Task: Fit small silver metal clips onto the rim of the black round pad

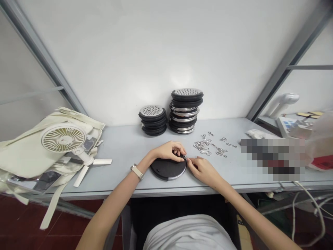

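Note:
A round black disc [168, 169] with a partly bare silver rim lies on the table [122, 177] in front of me. My left hand [169, 151] arches over its far side, thumb and fingers closed on a small metal hook [185, 157] at the rim. From the right, my right hand [201, 168] pinches at the same spot; its fingertips cover what they grip. Beyond it lies a loose pile of metal hooks [201, 146], with several more [221, 151] beside it.
Behind the disc stand a shorter stack [153, 121] and a taller stack [184, 113] of similar discs with perforated tops. A white fan [63, 139] rests on a pale bag [26, 142] at left. Plastic bags [322, 142] and a blurred-out patch occupy the right.

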Motion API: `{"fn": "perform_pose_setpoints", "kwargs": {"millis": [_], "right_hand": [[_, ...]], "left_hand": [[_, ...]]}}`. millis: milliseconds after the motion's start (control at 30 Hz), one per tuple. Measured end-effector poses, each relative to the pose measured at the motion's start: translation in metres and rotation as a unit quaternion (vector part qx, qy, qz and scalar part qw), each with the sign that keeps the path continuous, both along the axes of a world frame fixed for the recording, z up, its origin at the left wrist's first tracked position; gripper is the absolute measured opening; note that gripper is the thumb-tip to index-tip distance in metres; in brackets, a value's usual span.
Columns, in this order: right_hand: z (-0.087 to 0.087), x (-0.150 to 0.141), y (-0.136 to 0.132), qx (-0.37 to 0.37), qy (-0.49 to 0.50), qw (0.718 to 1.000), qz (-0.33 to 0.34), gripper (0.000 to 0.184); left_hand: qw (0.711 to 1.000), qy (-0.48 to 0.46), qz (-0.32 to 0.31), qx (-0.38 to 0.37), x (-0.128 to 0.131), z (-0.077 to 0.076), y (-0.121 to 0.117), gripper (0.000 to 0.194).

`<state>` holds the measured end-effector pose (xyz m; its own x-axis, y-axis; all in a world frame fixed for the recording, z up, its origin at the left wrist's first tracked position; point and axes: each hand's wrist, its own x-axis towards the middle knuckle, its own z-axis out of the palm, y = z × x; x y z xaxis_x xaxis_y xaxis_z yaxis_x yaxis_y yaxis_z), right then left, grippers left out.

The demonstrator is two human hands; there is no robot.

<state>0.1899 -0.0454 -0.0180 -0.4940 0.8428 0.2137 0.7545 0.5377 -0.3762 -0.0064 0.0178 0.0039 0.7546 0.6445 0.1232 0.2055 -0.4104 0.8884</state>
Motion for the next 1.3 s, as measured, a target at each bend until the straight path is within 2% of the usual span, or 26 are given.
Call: {"fn": "perform_pose_setpoints", "kwargs": {"millis": [600,933,1300], "right_hand": [[0.0028,-0.0009,0.0004,-0.024,0.028,0.999,-0.014,0.041],[-0.0045,-0.0026,-0.0020,0.063,-0.028,0.998,0.001,0.039],[-0.0015,-0.0021,-0.0025,0.043,-0.010,0.999,-0.008,0.039]], "left_hand": [[1.000,-0.005,-0.013,0.004,-0.0012,-0.0021,0.0017,0.024],[1.000,-0.009,-0.011,0.005,0.0002,-0.0023,0.0013,0.023],[1.000,-0.016,-0.014,-0.007,-0.0005,-0.0010,0.0000,0.022]]}}
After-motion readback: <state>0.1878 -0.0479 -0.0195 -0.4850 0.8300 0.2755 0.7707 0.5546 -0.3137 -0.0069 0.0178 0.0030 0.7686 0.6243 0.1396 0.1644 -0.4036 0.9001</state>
